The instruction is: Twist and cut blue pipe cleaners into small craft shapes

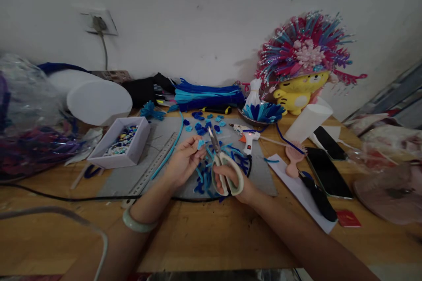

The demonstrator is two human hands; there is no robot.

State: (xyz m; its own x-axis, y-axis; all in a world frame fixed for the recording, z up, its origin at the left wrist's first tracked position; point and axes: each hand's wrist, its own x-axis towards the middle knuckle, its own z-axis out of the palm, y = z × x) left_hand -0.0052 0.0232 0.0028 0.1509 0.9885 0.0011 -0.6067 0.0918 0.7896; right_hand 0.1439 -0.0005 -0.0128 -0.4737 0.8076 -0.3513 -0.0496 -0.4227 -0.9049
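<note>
My left hand [185, 160] pinches a small light-blue pipe-cleaner flower [201, 144] between thumb and fingertips. Just right of it, my right hand [229, 179] is wrapped round the white handles of a pair of scissors [215, 142], whose blades point up and away from me. The blade tips are close to the flower, and I cannot tell if they touch it. Under both hands lie cut pieces of blue pipe cleaner [206, 175] on a grey mat [263, 180]. Beyond them sit several small blue flowers [201, 129].
A white box of beads [114, 158] and a steel ruler [154, 164] lie to the left. On the right are a glue gun [249, 140], a pink brush [293, 158] and phones [328, 171]. Pipe-cleaner bundles [209, 95] line the wall. A black cable [82, 199] crosses the table.
</note>
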